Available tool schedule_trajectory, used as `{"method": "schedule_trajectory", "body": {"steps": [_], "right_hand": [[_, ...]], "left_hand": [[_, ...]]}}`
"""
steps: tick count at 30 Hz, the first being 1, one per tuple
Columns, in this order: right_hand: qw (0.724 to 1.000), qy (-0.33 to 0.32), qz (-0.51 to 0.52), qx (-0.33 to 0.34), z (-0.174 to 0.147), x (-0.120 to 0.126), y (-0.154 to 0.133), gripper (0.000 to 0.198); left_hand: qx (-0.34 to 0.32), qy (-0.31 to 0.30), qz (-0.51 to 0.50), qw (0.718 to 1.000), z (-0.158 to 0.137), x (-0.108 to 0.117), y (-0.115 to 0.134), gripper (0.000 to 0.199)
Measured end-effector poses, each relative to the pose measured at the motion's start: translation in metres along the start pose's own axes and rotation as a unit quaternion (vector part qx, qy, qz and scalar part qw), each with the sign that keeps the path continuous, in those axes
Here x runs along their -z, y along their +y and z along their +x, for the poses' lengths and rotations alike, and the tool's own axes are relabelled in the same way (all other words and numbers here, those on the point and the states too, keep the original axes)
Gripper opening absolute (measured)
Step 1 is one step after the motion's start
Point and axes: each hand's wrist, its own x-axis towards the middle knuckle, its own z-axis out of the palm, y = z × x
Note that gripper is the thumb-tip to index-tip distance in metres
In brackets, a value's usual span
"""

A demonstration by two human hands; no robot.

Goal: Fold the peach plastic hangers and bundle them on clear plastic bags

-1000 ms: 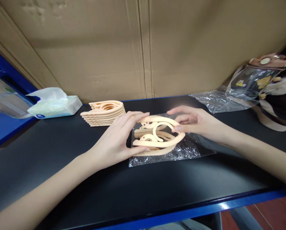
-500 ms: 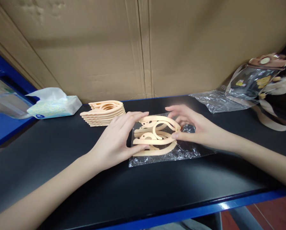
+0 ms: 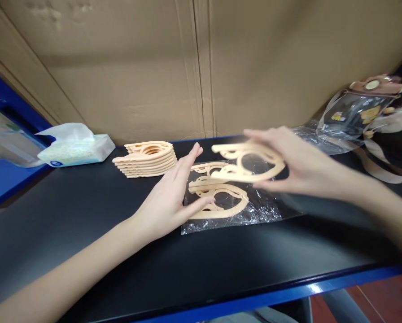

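My right hand (image 3: 283,159) grips a folded cream plastic hanger (image 3: 277,167) by its rounded end. It is raised above the plastic bag and blurred by motion. Below it, more folded hangers (image 3: 236,213) lie on or inside the clear plastic bag (image 3: 264,215); I cannot tell which. At their left ends, my left hand (image 3: 169,197) has its fingers spread, with the thumb over the nearest hanger. Behind that hand stands a neat stack of several folded hangers (image 3: 147,157) in the same colour.
A tissue pack (image 3: 83,150) sits at the back left of the black table (image 3: 201,269). At the back right are a clear bottle (image 3: 347,114) with a strap and another crumpled plastic bag (image 3: 308,137). Brown cardboard (image 3: 137,80) rises along the back edge.
My right hand has lifted one folded hanger off the others, up and to the right. My left hand has loosened, its fingers wider apart. The stack behind has not moved.
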Motion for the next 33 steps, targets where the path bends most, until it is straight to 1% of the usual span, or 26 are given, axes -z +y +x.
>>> {"method": "schedule_trajectory", "body": {"steps": [1, 3, 5, 7, 9, 12, 15, 18, 22, 24, 27, 30, 32, 33], "right_hand": [[0.999, 0.010, -0.017, -0.033, -0.002, 0.010, 0.010, 0.082], [0.995, 0.007, -0.039, -0.086, -0.008, 0.028, 0.033, 0.084], [0.991, -0.017, -0.015, -0.134, -0.016, 0.042, 0.053, 0.086], [0.978, -0.067, 0.003, -0.199, -0.023, 0.050, 0.067, 0.081], [0.966, -0.123, 0.025, -0.228, -0.027, 0.051, 0.075, 0.080], [0.959, -0.181, 0.063, -0.210, -0.029, 0.045, 0.076, 0.082], [0.951, -0.221, 0.087, -0.196, -0.026, 0.039, 0.069, 0.076], [0.947, -0.235, 0.120, -0.181, -0.021, 0.033, 0.059, 0.071], [0.947, -0.216, 0.177, -0.162, -0.012, 0.022, 0.045, 0.069], [0.946, -0.202, 0.197, -0.157, -0.008, 0.014, 0.041, 0.074], [0.944, -0.185, 0.229, -0.149, -0.004, -0.002, 0.038, 0.088], [0.944, -0.148, 0.255, -0.147, -0.002, -0.021, 0.036, 0.095], [0.950, -0.116, 0.253, -0.142, -0.002, -0.033, 0.034, 0.097], [0.957, -0.103, 0.234, -0.139, -0.001, -0.038, 0.033, 0.098]], "left_hand": [[0.012, -0.004, -0.002, 1.000, 0.000, 0.000, -0.003, 0.076], [0.031, -0.004, 0.002, 0.999, 0.001, -0.001, -0.010, 0.057], [0.044, -0.001, 0.008, 0.999, 0.001, -0.001, -0.016, 0.046], [0.059, -0.005, 0.015, 0.998, 0.001, -0.002, -0.022, 0.044], [0.078, -0.022, 0.021, 0.996, 0.000, -0.004, -0.026, 0.049], [0.097, -0.057, 0.025, 0.993, 0.000, -0.007, -0.030, 0.055], [0.097, -0.080, 0.034, 0.991, 0.000, -0.011, -0.031, 0.053], [0.094, -0.088, 0.045, 0.991, 0.001, -0.013, -0.031, 0.053], [0.094, -0.083, 0.044, 0.991, 0.001, -0.014, -0.033, 0.051], [0.089, -0.076, 0.041, 0.992, 0.001, -0.015, -0.035, 0.049], [0.083, -0.067, 0.032, 0.994, 0.002, -0.016, -0.038, 0.047], [0.081, -0.058, 0.024, 0.995, 0.002, -0.017, -0.041, 0.046], [0.075, -0.052, 0.023, 0.996, 0.002, -0.018, -0.042, 0.044], [0.071, -0.050, 0.023, 0.996, 0.002, -0.018, -0.042, 0.044]]}}
